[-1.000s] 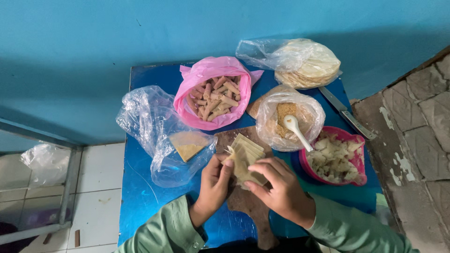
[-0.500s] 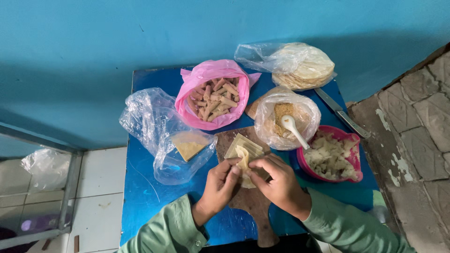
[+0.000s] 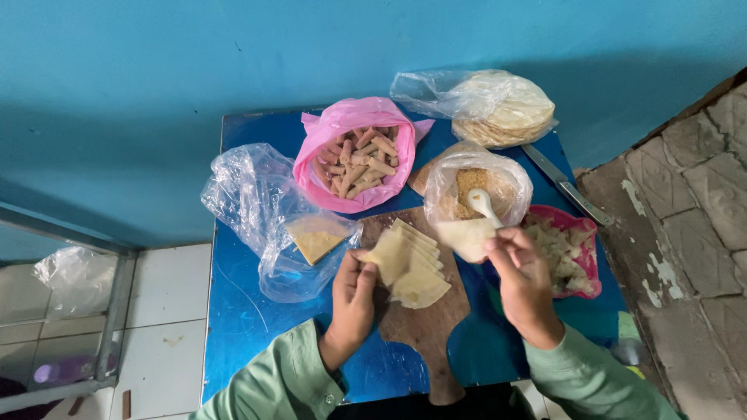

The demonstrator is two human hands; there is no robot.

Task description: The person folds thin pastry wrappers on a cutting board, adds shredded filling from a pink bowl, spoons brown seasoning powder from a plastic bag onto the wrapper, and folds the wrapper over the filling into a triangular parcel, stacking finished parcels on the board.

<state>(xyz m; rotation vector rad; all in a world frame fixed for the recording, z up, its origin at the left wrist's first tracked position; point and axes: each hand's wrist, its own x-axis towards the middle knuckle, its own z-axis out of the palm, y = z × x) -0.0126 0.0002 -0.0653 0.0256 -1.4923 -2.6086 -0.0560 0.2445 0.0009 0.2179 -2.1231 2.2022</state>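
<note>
A: How far along is this?

B: Early, I'd judge. The right hand point(image 3: 523, 284) has one wrapper point(image 3: 465, 236) lifted off, its fingers clamped on the sheet's edge, holding it just above the worktop point(image 3: 241, 327) beside the clear bag point(image 3: 476, 189). No filling shows on it. No finished pieces show anywhere.

A: And the rest of the wrappers?

B: Fanned in a stack point(image 3: 408, 264) on the wooden board point(image 3: 424, 334). The left hand point(image 3: 352, 299) rests on the stack's left edge, fingers together, pressing it down.

A: What's in the containers?

B: The pink bag point(image 3: 354, 153) holds small sausage pieces. That clear bag holds brown crumbs and a white spoon point(image 3: 484, 206). The pink bowl point(image 3: 580, 257) at right has pale chopped filling. A crumpled bag point(image 3: 264, 214) at left has a few more yellow sheets, and the far bag point(image 3: 494, 105) a pile of round flat sheets. A knife point(image 3: 564, 185) lies beside it.
</note>
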